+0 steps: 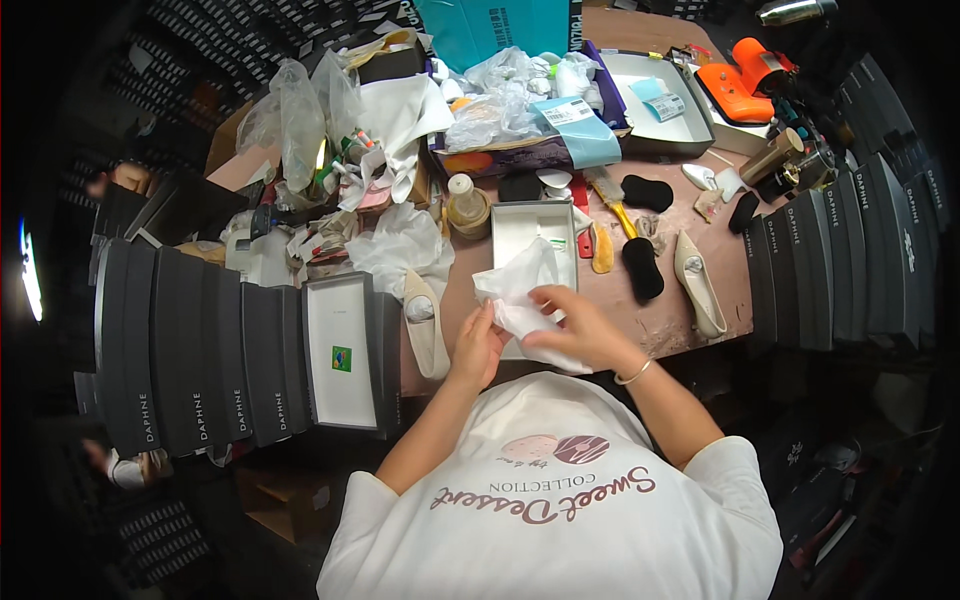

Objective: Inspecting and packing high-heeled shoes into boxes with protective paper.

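A crumpled sheet of white tissue paper (522, 285) is between my hands, above an open white-lined shoe box (508, 228). My left hand (480, 345) pinches the paper's left side. The fingers of my right hand (578, 328) are curled on its right side, with part of the sheet hanging below them. To the left of the box lies a cream pointed flat shoe (430, 345) with stuffing in it. Its lookalike, another cream shoe (700, 290), lies at the right edge of the table. The paper hides much of the box's inside.
Rows of dark grey shoe boxes stand at the left (180, 350) and right (800, 270). Beyond the open box are a glue jar (466, 210), a yellow-handled brush (616, 205), black shoe-shaped pads (642, 270) and a purple carton (500, 160) of plastic-wrapped items.
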{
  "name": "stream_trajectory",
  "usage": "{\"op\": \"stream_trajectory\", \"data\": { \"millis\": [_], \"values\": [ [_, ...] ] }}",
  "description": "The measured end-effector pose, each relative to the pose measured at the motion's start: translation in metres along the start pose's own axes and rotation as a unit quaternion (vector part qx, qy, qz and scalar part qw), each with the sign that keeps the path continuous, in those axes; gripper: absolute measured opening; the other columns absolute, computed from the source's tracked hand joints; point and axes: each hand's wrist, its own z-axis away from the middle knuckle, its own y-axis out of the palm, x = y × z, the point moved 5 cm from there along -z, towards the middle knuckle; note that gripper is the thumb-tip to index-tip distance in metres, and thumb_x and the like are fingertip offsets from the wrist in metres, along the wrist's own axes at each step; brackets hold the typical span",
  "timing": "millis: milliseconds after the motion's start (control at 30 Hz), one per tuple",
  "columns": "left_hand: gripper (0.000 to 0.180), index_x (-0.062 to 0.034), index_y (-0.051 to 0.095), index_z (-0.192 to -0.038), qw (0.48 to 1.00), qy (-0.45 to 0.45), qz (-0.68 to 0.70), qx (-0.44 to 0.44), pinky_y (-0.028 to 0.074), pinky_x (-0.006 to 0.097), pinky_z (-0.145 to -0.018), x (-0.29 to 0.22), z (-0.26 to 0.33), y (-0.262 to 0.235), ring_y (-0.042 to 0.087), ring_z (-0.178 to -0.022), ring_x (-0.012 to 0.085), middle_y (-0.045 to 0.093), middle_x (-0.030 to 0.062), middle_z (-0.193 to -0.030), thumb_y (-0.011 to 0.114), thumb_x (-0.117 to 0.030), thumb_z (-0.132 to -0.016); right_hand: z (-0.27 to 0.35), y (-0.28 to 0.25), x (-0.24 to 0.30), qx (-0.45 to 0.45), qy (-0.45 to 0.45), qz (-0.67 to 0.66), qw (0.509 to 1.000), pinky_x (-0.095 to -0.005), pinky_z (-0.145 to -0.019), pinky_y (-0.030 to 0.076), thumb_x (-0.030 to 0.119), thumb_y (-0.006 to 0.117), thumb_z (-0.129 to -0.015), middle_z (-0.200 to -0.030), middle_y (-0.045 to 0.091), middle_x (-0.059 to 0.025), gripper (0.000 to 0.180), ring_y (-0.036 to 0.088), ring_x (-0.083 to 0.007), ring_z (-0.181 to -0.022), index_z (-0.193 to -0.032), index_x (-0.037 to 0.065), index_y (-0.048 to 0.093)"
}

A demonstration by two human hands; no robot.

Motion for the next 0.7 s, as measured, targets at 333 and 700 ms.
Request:
{"op": "stream_trajectory", "data": {
  "millis": [333, 700],
  "values": [
    [0.026, 0.0015, 0.054, -0.108, 0.983, 0.084, -0.116, -0.118, 0.053, 0.035, -0.081, -0.009, 0.024, -0.056, 0.062, -0.094, 0.0203, 0.061, 0.0123, -0.105, 0.041, -0.019, -0.100, 0.025, 0.057, -0.001, -0.013, -0.011, -0.047, 0.999, -0.0366, -0.067, 0.049, 0.019, 0.062, -0.088, -0.085, 0.065, -0.0174, 0.020, 0.063, -0.0335, -0.075, -0.091, 0.000, 0.066],
    [0.040, 0.0026, 0.048, -0.127, 0.978, 0.002, 0.039, -0.205, 0.042, 0.039, -0.100, -0.032, 0.039, -0.138, 0.053, -0.117, 0.0250, 0.055, 0.0138, -0.126, 0.041, -0.025, -0.099, 0.014, 0.039, -0.037, -0.154, -0.054, 0.064, 0.985, -0.0315, -0.070, 0.050, 0.008, 0.069, -0.080, -0.116, 0.054, -0.0122, 0.058, 0.059, -0.0206, -0.088, -0.132, 0.007, 0.045]
  ]
}}
